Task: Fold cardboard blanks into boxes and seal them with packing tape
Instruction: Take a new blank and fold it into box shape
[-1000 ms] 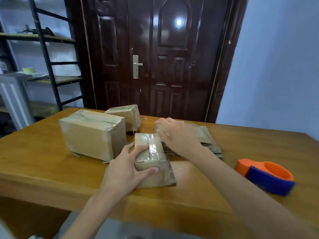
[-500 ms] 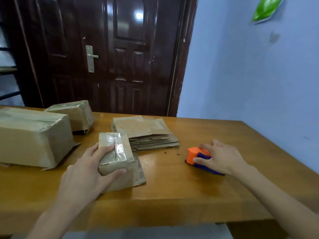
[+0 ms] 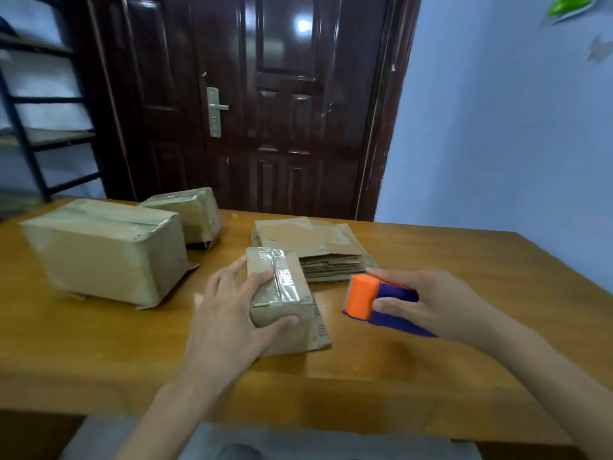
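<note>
Gripping small box: left hand | right hand: clasps tape dispenser

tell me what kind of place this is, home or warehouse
Probably a room in a home or small shop used for packing, not a warehouse: a wooden table, a panelled door, a small shelf rack.

shelf rack cropped, green object cropped

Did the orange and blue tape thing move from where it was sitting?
Yes. The tape dispenser lay far right of the flat cardboard stack; now the right hand holds it up, much nearer the stack and the small box.
</note>
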`<state>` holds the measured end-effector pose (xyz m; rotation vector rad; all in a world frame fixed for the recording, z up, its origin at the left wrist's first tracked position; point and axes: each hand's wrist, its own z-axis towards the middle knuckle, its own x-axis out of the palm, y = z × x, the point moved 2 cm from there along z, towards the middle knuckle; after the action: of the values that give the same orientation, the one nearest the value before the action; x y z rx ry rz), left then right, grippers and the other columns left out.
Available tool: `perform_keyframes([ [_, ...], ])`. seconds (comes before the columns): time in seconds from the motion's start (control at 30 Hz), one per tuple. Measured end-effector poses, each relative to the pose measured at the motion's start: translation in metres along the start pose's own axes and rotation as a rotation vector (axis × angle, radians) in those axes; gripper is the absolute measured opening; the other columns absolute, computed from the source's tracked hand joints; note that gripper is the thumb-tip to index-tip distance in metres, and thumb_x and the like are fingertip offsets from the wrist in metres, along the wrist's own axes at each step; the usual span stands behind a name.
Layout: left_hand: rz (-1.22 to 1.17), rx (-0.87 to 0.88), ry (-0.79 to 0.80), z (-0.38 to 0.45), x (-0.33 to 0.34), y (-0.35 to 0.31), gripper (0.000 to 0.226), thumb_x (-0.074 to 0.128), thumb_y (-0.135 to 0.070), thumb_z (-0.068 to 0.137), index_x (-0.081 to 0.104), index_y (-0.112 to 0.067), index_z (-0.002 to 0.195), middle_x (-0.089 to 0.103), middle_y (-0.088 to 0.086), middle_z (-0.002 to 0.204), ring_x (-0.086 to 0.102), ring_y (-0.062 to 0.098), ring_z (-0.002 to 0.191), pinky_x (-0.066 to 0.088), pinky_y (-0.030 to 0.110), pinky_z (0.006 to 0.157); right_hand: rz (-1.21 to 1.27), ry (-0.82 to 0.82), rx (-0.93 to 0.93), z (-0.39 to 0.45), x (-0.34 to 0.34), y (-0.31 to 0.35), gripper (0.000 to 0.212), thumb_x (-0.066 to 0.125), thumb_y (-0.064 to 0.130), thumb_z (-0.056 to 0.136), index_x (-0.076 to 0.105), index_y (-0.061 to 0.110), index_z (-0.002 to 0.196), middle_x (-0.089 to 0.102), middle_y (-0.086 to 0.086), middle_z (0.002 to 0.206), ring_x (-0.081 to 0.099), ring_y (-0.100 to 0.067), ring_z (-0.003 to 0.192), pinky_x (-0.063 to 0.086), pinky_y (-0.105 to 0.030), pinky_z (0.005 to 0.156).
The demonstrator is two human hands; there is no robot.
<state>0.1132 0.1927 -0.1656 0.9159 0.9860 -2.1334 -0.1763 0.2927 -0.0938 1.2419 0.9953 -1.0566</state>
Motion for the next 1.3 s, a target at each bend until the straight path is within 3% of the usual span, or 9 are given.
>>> perform_keyframes([
  [0.1,-0.152,0.017,0.010,-0.001,0.003,0.003,0.089,0.049,-0.095,0.077,0.041,-0.045,0.150,0.017,-0.013,0.166,0.009,0.014,0.155,0.032,0.050,0.123,0.018,0.054,-0.171,0.012,-0.003,0.044,0.066,0.039,0.082,0.083,0.034,0.063,0.146,0.056,0.047,0.083,0.061,0.016,0.089,0.048,-0.008,0.064],
  [0.27,-0.233,0.111,0.085,-0.003,-0.010,-0.001,0.092,0.063,-0.077,0.084,0.021,-0.045,0.160,0.001,-0.025,0.170,-0.014,0.002,0.158,0.017,0.043,0.128,0.021,0.118,-0.320,0.034,-0.013,0.075,0.063,0.045,0.078,0.089,0.046,0.054,0.147,0.058,0.050,0.087,0.060,0.018,0.097,0.049,-0.012,0.067],
  [0.33,-0.305,0.177,-0.007,-0.008,-0.028,-0.002,0.074,0.062,-0.069,0.092,0.039,-0.041,0.155,0.019,-0.025,0.168,0.002,0.006,0.160,0.022,0.042,0.124,0.025,0.114,-0.358,0.035,-0.020,0.080,0.061,0.046,0.076,0.089,0.048,0.053,0.146,0.058,0.050,0.087,0.060,0.017,0.095,0.049,-0.012,0.067],
  [0.4,-0.443,0.200,-0.127,-0.017,-0.045,-0.002,0.046,0.057,-0.056,0.100,0.062,-0.034,0.140,0.051,-0.023,0.152,0.037,0.011,0.150,0.039,0.037,0.117,0.027,0.103,-0.384,0.034,-0.026,0.083,0.058,0.049,0.073,0.090,0.050,0.052,0.145,0.057,0.052,0.085,0.060,0.018,0.093,0.048,-0.011,0.067],
  [0.53,-0.927,-0.130,0.027,-0.024,-0.067,-0.023,0.042,0.059,-0.056,0.093,0.071,-0.032,0.126,0.076,-0.016,0.115,0.071,0.008,0.112,0.061,0.027,0.086,0.067,0.064,-0.425,0.030,-0.034,0.091,0.060,0.053,0.067,0.089,0.048,0.050,0.147,0.055,0.057,0.088,0.060,0.020,0.091,0.047,-0.007,0.068],
  [0.6,-1.060,-0.252,0.152,-0.024,-0.068,-0.030,0.045,0.060,-0.053,0.089,0.073,-0.028,0.125,0.079,-0.010,0.110,0.075,0.010,0.106,0.061,0.024,0.083,0.114,0.033,-0.442,0.027,-0.037,0.095,0.062,0.053,0.069,0.087,0.048,0.051,0.146,0.059,0.054,0.093,0.062,0.017,0.094,0.048,-0.006,0.070],
  [0.73,-1.208,-0.321,0.265,-0.028,-0.071,-0.035,0.036,0.064,-0.041,0.096,0.078,-0.020,0.121,0.079,0.003,0.114,0.074,0.019,0.112,0.057,0.039,0.099,0.175,-0.006,-0.467,0.021,-0.037,0.101,0.057,0.055,0.072,0.093,0.050,0.049,0.146,0.064,0.046,0.100,0.066,0.011,0.096,0.051,-0.009,0.069],
  [1.03,-1.194,-0.346,0.224,-0.027,-0.068,-0.037,0.031,0.068,-0.041,0.089,0.082,-0.018,0.105,0.080,0.004,0.102,0.075,0.019,0.103,0.062,0.032,0.087,0.270,-0.028,-0.509,0.013,-0.030,0.099,0.062,0.052,0.073,0.092,0.050,0.046,0.148,0.068,0.039,0.111,0.068,0.003,0.106,0.052,-0.009,0.072],
  [1.3,-1.130,-0.437,-0.036,-0.031,-0.071,-0.035,0.021,0.069,-0.024,0.096,0.080,-0.007,0.096,0.081,0.004,0.089,0.078,0.012,0.089,0.062,0.022,0.075,0.298,0.000,-0.430,0.019,-0.035,0.099,0.061,0.062,0.062,0.084,0.051,0.049,0.143,0.065,0.046,0.101,0.068,0.010,0.096,0.053,-0.010,0.069],
])
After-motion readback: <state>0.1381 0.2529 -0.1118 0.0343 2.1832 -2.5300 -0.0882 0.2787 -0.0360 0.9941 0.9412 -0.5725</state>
